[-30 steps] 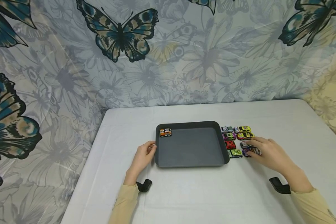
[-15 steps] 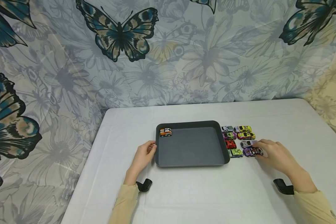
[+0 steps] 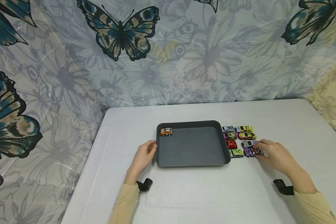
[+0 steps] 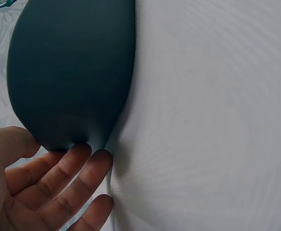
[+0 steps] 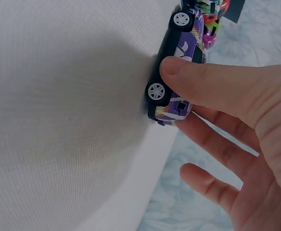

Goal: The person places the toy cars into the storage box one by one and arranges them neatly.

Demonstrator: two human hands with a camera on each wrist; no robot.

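The left hand (image 3: 143, 154) touches the left end of a dark grey tray (image 3: 193, 165). In the left wrist view its thumb and fingertips meet the tray's wall (image 4: 73, 72), fingers loosely bent. An orange and white toy car (image 3: 166, 132) stands in the tray's far left corner. The right hand (image 3: 277, 155) pinches the rear of a purple toy car (image 3: 249, 151), standing on the table. In the right wrist view the thumb (image 5: 179, 72) presses the car's side, and fingers are partly hidden behind it. A silver toy car (image 3: 247, 144) sits just beyond, by the index finger.
Beside the tray's right wall stand several more toy cars, among them a red one (image 3: 231, 144), a green one (image 3: 236, 153) and a yellow one (image 3: 243, 128). A white cloth (image 3: 184, 193) covers the table. Butterfly-patterned fabric (image 3: 212, 62) hangs behind.
The right hand has shifted slightly right, towards the rear of the purple and silver cars, so more of both shows. The left hand and tray look unmoved.
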